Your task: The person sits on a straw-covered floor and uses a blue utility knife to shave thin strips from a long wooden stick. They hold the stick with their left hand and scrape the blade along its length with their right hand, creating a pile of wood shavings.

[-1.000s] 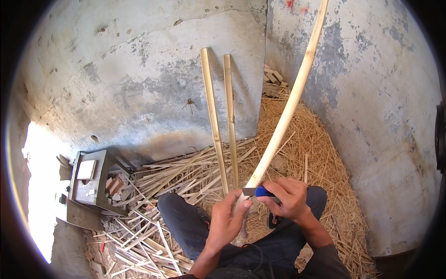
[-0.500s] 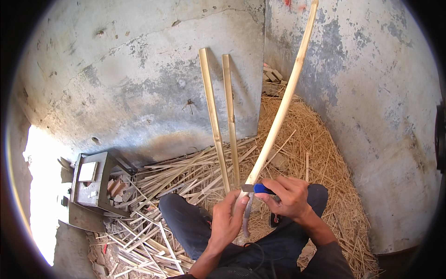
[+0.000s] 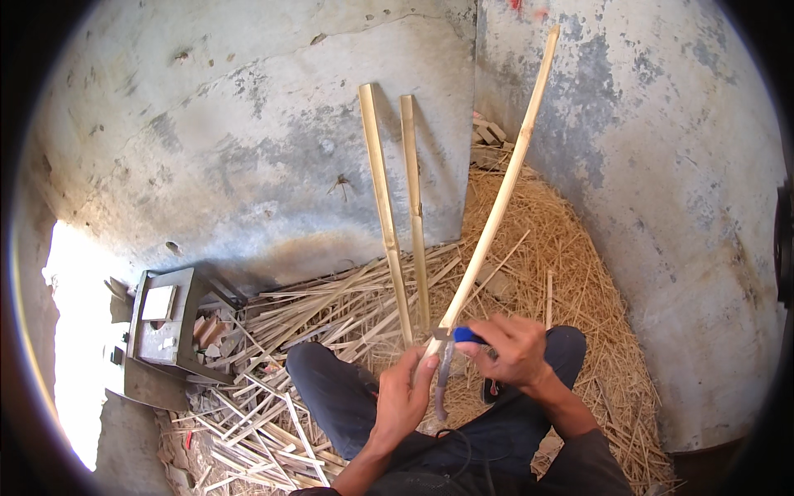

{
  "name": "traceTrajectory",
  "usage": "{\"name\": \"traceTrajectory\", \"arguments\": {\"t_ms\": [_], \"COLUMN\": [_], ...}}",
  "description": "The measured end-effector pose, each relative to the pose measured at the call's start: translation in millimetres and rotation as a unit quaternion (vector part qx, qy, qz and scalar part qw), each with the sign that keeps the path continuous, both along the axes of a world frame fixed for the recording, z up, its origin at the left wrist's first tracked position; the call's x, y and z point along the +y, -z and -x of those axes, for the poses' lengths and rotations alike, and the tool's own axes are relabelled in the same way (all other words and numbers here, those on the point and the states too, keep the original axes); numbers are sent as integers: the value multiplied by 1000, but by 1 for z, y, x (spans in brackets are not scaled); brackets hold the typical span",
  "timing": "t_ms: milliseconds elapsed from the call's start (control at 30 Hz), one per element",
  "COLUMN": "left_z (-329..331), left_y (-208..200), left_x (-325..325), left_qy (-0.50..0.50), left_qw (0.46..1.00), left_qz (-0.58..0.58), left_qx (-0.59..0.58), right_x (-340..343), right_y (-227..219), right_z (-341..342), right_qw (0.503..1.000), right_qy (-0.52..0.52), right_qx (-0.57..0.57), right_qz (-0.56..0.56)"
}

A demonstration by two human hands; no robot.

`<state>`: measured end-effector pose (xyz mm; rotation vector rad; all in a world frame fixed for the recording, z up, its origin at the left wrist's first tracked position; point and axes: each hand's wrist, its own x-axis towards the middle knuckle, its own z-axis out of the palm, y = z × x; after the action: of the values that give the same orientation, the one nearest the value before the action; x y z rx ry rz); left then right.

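A long pale bamboo strip (image 3: 504,196) slants up and to the right from my lap, its lower end gripped by my left hand (image 3: 404,394). My right hand (image 3: 513,349) is wrapped around a blue-handled knife (image 3: 469,335). The knife's short metal blade lies across the strip just above my left fingers. Below the blade, between my legs, a dark curved rod-like piece (image 3: 441,397) shows; its kind is not clear.
Two bamboo strips (image 3: 380,182) lean against the worn grey wall (image 3: 273,124). Cut slats (image 3: 281,438) litter the floor at left, beside a dark wooden box-like stand (image 3: 161,343). Straw-like shavings (image 3: 595,331) pile up along the right wall.
The bamboo strip has come down toward me, so its top end now shows lower in the view. Both hands stay nearly in place, with the blade still across the strip.
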<state>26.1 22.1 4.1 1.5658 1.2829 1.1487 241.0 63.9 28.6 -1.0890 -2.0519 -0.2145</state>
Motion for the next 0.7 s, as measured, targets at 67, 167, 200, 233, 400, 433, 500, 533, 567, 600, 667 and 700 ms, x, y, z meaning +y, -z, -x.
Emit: {"name": "traceTrajectory", "arguments": {"t_ms": [67,167,200,233,400,433,500,533,567,600,667,700], "left_z": [9,11,11,14,41,42,43,40,35,28,12,4], "left_y": [2,13,17,20,21,19,19,21,22,21,11,7], "left_x": [-11,-29,-33,-34,-23,-19,-9,-2,7,14,24,27], "left_qy": [29,41,41,45,126,134,150,152,154,156,142,135], "left_qw": [997,994,995,994,979,979,980,985,987,987,987,986], "left_qz": [67,97,94,95,160,151,132,80,27,-25,-41,-50], "left_qx": [29,8,-7,0,30,13,-20,-20,-20,-21,-65,-87], "right_x": [24,45,44,44,42,41,40,40,39,37,37,39], "right_y": [11,-1,-1,-1,-6,-8,-9,-9,-9,-9,-10,-11], "right_z": [-24,-55,-57,-58,-62,-61,-57,-55,-53,-52,-49,-48], "right_qw": [987,976,979,981,985,985,987,988,988,988,989,991], "right_qy": [88,153,148,143,109,105,92,85,86,87,81,74], "right_qx": [131,154,141,128,129,134,128,125,127,127,119,112], "right_qz": [-10,-18,-14,-10,-13,-12,-20,-25,-19,-13,-16,-25]}}
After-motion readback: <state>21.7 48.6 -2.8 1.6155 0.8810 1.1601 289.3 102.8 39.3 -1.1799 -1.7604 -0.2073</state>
